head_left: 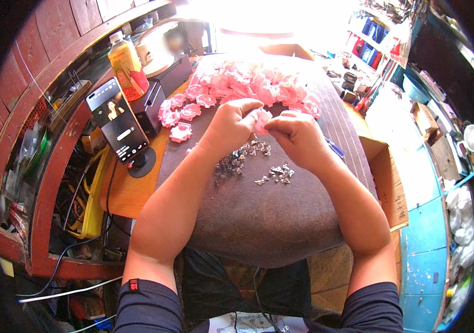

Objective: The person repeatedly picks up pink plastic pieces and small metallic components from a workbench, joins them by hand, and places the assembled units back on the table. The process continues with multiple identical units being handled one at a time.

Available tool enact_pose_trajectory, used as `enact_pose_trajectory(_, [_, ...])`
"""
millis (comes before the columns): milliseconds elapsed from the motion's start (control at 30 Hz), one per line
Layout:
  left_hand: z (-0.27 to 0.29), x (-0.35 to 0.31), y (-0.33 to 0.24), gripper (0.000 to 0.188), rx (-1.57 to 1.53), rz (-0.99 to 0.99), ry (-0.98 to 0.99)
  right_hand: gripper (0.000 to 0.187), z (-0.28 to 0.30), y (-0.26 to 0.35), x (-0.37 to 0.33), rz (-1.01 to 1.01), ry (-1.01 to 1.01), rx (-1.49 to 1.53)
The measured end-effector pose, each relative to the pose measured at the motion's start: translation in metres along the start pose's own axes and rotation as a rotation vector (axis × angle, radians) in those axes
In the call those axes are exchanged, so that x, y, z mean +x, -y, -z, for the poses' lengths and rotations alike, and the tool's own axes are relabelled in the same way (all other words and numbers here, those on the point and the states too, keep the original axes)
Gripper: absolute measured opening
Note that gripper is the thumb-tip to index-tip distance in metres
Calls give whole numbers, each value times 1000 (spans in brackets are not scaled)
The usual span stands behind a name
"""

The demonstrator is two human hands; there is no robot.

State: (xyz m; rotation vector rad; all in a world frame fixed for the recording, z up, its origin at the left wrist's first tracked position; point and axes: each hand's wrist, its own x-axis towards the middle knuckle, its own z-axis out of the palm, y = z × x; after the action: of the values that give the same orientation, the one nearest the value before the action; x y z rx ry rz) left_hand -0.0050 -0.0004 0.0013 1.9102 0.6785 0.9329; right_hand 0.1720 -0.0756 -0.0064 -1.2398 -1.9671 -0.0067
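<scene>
Over the middle of the dark-covered table (259,216), my left hand (233,123) grips a small pink plastic part (261,122). My right hand (299,137) meets it from the other side, thumb and forefinger pinched together at the part's edge; whether a small piece sits in that pinch is too small to tell. Beneath my hands lie small metal clips (231,165) in a dark heap, partly behind my left wrist. A smaller group of metal clips (279,173) rests nearer to me. Behind my hands spreads a large pile of pink plastic parts (248,83).
On the left, a phone (117,119) stands on a round holder, with a drink bottle (127,65) behind it. A blue-handled tool (334,147) lies right of my right hand. A cardboard box (389,183) stands beyond the table's right edge. Cables hang at the lower left.
</scene>
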Motion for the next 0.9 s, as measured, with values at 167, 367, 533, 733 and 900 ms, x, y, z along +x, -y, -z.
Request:
enact_pose_trajectory(167, [-3,1,6,29,-13,-43,7,5,4,3,0,129,36,-152])
enact_pose_trajectory(367, [-2,-3,-4,29,-55,14,8,7,7,7,3,19,-74,-4])
enact_pose_trajectory(533, [-5,-3,-6,31,-142,-56,-14,17,13,0,10,-457,4,624])
enact_pose_trajectory(733, [-9,-3,0,34,79,-282,-75,19,1,-3,5,-487,20,805])
enact_pose_trajectory(900, [-8,-2,2,36,39,-369,-85,22,12,-7,8,-635,145,1010])
